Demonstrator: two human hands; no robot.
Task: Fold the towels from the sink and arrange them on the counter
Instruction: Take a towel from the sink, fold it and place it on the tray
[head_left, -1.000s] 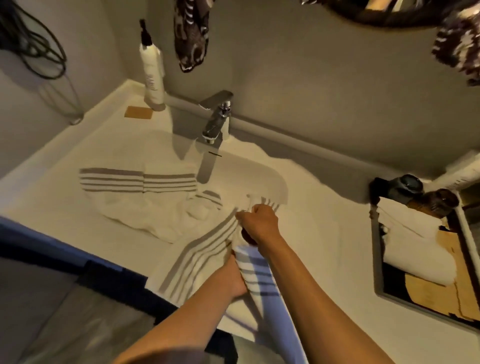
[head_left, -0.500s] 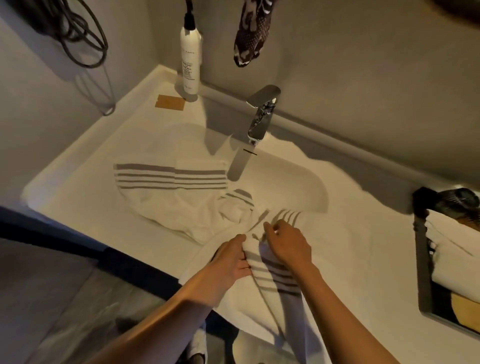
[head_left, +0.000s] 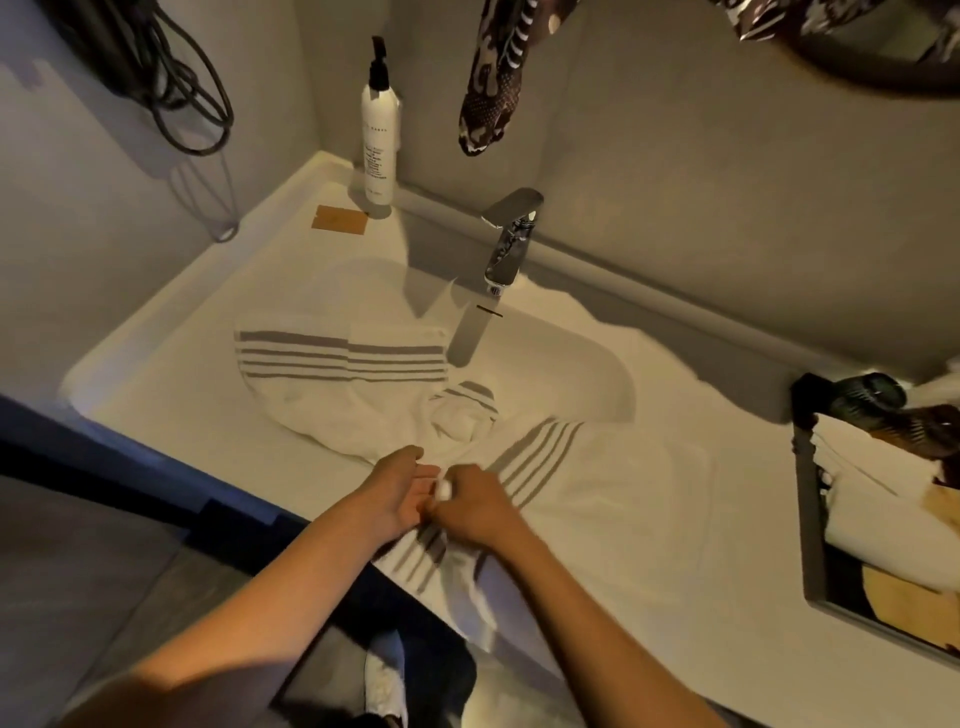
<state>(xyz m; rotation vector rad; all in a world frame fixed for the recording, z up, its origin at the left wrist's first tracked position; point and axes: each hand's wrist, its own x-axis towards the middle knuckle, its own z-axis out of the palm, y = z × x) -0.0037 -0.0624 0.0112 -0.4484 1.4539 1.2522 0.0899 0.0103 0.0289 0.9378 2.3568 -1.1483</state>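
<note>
Gathering the near towel (head_left: 597, 483) at its striped end: your right hand (head_left: 480, 506) has its fingers curled round a bunched white fold, and your left hand (head_left: 400, 493) sits beside it, palm up, fingers loosely apart, touching the cloth but not clearly gripping. Hands meet at the counter (head_left: 727, 639) edge, likely to match corners before folding. That towel lies on the counter right of the sink (head_left: 587, 364), one end hanging over the front. Second towel (head_left: 337, 379) is still crumpled, draped from the sink's left rim into the basin below the tap (head_left: 506, 244)
</note>
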